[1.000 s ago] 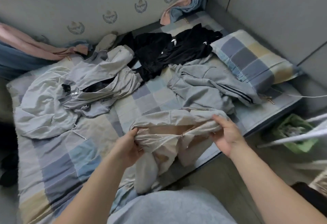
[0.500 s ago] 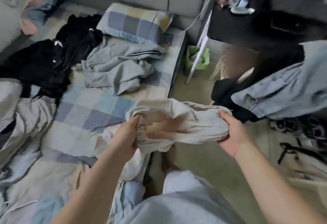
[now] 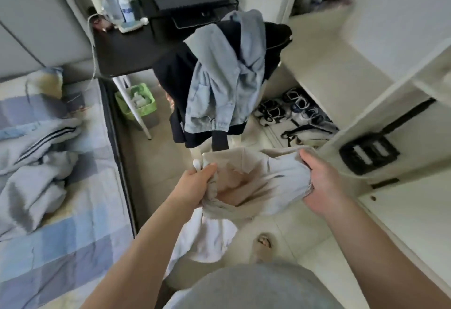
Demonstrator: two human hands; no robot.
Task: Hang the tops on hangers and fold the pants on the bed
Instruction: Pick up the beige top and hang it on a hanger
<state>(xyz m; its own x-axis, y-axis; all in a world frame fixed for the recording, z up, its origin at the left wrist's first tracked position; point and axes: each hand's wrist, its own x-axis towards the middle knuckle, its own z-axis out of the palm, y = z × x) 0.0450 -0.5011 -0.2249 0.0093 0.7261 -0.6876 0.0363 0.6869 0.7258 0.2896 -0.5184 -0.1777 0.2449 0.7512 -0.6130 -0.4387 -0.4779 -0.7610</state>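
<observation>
A beige garment (image 3: 253, 186) hangs bunched between my two hands above the floor, its lower part drooping toward my legs. My left hand (image 3: 195, 184) grips its left edge. Its right edge is gripped by my right hand (image 3: 322, 181). On the bed (image 3: 61, 230) at the left lies a grey striped garment (image 3: 36, 162). No hanger is visible in my hands.
A chair ahead carries a light denim jacket (image 3: 224, 74) over dark clothes (image 3: 175, 74). Behind it stands a black desk (image 3: 127, 50) with bottles and a printer. A green bin (image 3: 136, 101) sits under the desk. Shoes (image 3: 290, 108) lie beside white wardrobe shelves (image 3: 341, 69) at the right.
I have turned right, away from the bed toward the chair and wardrobe. Both hands kept their hold and carried the beige garment off the bed over the floor.
</observation>
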